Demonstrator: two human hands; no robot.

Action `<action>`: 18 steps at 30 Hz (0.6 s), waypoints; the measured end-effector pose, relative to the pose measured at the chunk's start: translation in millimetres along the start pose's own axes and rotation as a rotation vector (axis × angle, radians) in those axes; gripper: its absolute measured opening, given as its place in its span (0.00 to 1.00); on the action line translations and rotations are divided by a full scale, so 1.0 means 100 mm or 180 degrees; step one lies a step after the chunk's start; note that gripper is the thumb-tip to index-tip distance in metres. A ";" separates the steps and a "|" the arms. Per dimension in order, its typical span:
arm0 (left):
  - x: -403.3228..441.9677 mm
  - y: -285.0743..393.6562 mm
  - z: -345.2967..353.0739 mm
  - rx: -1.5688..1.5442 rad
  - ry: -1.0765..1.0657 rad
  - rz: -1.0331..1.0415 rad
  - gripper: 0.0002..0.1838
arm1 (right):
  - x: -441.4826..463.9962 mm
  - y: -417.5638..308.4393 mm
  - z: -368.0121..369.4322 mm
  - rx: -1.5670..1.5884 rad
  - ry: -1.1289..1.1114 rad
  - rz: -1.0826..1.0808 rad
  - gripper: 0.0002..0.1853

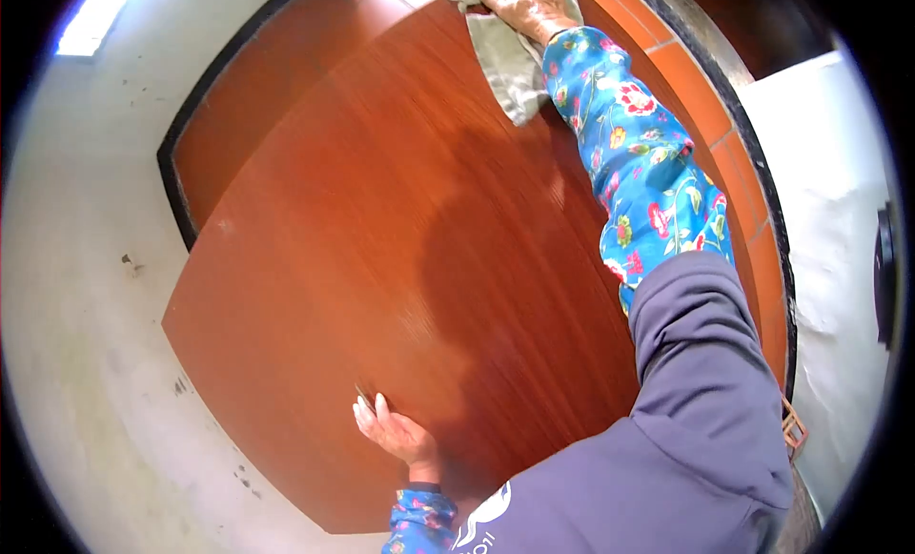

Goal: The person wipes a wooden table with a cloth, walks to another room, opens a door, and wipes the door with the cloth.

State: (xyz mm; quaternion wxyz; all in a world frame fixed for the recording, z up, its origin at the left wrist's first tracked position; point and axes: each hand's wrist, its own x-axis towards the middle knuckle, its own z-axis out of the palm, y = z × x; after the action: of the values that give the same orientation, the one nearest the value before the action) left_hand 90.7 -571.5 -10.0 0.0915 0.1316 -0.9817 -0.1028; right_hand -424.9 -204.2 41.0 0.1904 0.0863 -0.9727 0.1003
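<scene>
A large reddish-brown wood-grain tabletop [315, 268] fills the middle of the view. At its far end my right hand [534, 9] presses on a pale greyish cloth [507, 68], fingers over its bunched upper part. The rest of the cloth hangs loose toward me across the surface. My left hand [398, 434] rests low on the near left part of the tabletop, fingers stretched out and holding nothing I can see. A thin dark mark shows by its fingertips; I cannot tell whether it is a reflection. Blue floral sleeve covers are on both forearms.
Orange-brown tiles [688, 82] with a dark border run behind and to the right. A pale wall [95, 297] with dark scuffs lies left. White sheeting [820, 192] stands on the right, near a small wooden frame-like piece [793, 428]. A bright window [95, 18] shows top left.
</scene>
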 end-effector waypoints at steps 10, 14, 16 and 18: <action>0.09 0.04 0.06 -0.0180 0.0267 0.0094 0.20 | -1.52 0.76 -0.14 -0.0373 -0.0067 0.0240 0.32; 0.10 0.00 0.13 -0.0179 0.0340 0.0139 0.21 | -2.64 0.92 -0.53 -0.0496 0.0137 0.0176 0.27; 0.10 -0.03 0.16 -0.0207 0.0365 0.0143 0.21 | -3.23 0.82 -0.82 -0.0612 0.0024 0.0420 0.27; 0.12 -0.02 0.19 -0.0251 0.0427 0.0161 0.20 | -3.79 0.61 -1.00 -0.0885 0.0049 0.0680 0.27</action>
State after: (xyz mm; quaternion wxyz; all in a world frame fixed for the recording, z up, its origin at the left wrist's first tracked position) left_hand 75.9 -573.8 -26.8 0.1647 0.1097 -0.9716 -0.1301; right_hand -56.1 -73.8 -24.9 0.1962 -0.0456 -0.9794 -0.0149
